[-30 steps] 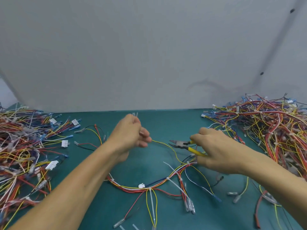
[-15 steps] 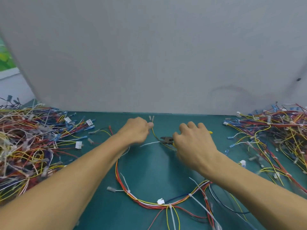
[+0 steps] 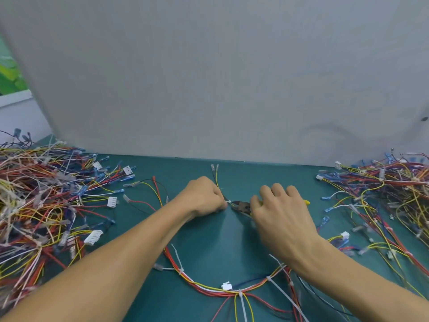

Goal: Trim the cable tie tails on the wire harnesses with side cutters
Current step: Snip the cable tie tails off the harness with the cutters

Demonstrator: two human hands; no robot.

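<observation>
Harness pile far left on tabletop. My left hand: fingers clenched on a wire of the looped harness, right at a white cable tie. Side cutters nose at that tie; can't tell the jaw gap. Right hand: fingers wrapped round the yellow handles. Second pile far right.

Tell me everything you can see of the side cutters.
The side cutters have a dark metal head and yellow handles, one handle end showing past the knuckles. The right hand grips the handles, hiding most of them. The nose points left, its tip at a white cable tie on wires the left hand holds. Whether the jaws are closed is unclear.
</observation>
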